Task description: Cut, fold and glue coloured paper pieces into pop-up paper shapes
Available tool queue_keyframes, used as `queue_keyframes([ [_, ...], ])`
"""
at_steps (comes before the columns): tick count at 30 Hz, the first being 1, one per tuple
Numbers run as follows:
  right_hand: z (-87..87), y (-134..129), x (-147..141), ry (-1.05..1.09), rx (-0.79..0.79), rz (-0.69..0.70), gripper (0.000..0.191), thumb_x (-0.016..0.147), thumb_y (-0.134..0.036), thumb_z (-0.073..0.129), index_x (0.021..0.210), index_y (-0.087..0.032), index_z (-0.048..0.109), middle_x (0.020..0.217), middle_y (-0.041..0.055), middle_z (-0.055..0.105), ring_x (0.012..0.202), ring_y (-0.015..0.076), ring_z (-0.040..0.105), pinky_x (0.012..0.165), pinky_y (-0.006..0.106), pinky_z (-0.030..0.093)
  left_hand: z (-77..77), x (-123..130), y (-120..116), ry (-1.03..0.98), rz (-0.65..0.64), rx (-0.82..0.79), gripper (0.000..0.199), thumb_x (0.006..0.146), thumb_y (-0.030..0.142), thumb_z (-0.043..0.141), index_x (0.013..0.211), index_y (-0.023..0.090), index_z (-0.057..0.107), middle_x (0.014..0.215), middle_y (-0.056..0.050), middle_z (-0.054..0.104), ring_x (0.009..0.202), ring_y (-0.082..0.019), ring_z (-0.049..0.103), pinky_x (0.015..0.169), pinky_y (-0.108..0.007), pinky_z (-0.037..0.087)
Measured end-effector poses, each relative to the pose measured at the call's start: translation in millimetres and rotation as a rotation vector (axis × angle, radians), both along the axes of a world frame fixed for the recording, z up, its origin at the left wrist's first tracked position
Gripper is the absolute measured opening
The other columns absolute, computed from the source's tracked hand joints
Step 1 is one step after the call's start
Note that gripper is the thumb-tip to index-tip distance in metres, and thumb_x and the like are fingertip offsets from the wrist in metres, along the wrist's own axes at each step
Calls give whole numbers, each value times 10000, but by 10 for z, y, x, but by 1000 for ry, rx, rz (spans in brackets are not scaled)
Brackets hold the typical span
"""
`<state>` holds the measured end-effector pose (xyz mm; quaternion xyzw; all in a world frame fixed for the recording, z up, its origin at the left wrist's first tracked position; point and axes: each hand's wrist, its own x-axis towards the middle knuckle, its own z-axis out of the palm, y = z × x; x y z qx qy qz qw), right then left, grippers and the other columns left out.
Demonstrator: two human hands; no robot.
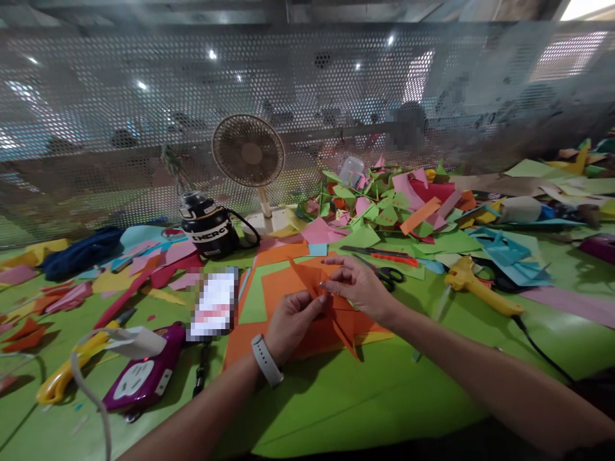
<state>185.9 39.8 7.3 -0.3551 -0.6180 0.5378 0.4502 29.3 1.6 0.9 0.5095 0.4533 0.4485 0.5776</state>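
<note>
My left hand (294, 320) is closed on a folded piece of orange paper (342, 326), its thumb and fingers pinching the near edge. On the other side my right hand (353, 285) has its thumb and fingertips at the same folded paper, the fingers bent together over it. Pointed flaps of this piece stick out above and below the hands. Underneath lie flat orange sheets (278, 291) and a light green sheet (253, 298). Part of the fold is hidden behind my fingers.
Scissors (391, 276) and a red-and-black cutter (394, 256) lie beyond my right hand. To the right rests a yellow glue gun (480, 288). At left are a purple power strip (144, 371) and a phone (214, 304). A fan (250, 153), a black bottle (209, 227) and heaped paper scraps (384, 205) stand behind.
</note>
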Motion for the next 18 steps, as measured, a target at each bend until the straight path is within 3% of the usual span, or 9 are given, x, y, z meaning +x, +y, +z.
queue_keyframes([
  [5, 32, -9, -17, 9, -65, -36, 446, 655, -375, 750, 1006, -170, 566, 647, -39, 596, 618, 121, 580, 622, 259, 439, -15, -4, -5, -8, -2, -17, 371, 616, 510, 756, 611, 151, 665, 590, -17, 642, 591, -132, 555, 630, -259, 464],
  [9, 66, 9, -6, 31, -98, -56, 425, 701, -498, 691, 960, -169, 617, 663, -21, 612, 630, 126, 585, 630, 263, 438, -9, -2, -10, -34, -11, -40, 387, 607, 510, 761, 592, 138, 656, 592, -18, 639, 589, -121, 548, 639, -252, 467],
  [14, 118, 24, 32, 16, -141, 40, 422, 688, -575, 665, 722, -154, 677, 689, 12, 651, 716, 145, 590, 741, 287, 441, -4, -12, -2, -84, 15, -46, 389, 602, 496, 770, 576, 136, 625, 544, 19, 575, 539, -90, 492, 598, -231, 446],
  [18, 141, 11, 49, -37, -144, 71, 415, 611, -567, 721, 664, -156, 698, 662, 1, 654, 699, 148, 571, 723, 290, 431, -8, -19, 7, -95, -5, -36, 393, 613, 492, 765, 569, 132, 613, 523, 28, 540, 525, -82, 460, 572, -227, 424],
])
